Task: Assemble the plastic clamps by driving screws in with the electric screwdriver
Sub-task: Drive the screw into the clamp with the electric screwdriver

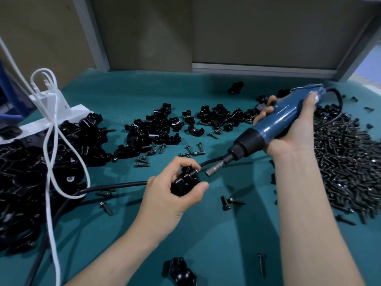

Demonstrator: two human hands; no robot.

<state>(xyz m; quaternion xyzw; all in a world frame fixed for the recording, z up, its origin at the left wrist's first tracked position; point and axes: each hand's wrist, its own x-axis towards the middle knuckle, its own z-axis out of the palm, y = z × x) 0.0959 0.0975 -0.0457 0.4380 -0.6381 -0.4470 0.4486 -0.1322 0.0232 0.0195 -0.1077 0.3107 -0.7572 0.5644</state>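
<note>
My left hand (173,193) grips a black plastic clamp (185,182) just above the green table, with a screw (194,171) sticking out of its top toward the right. My right hand (292,129) holds the blue electric screwdriver (274,124) tilted down to the left. Its silver bit socket (213,169) sits a short gap to the right of the screw's head, not touching it.
Loose black clamp halves (152,131) lie in heaps across the middle and left of the green table (226,234). A big pile of dark screws (346,162) fills the right side. White cables (51,141) and a black cord (113,185) cross the left. An assembled clamp (181,271) lies near the front edge.
</note>
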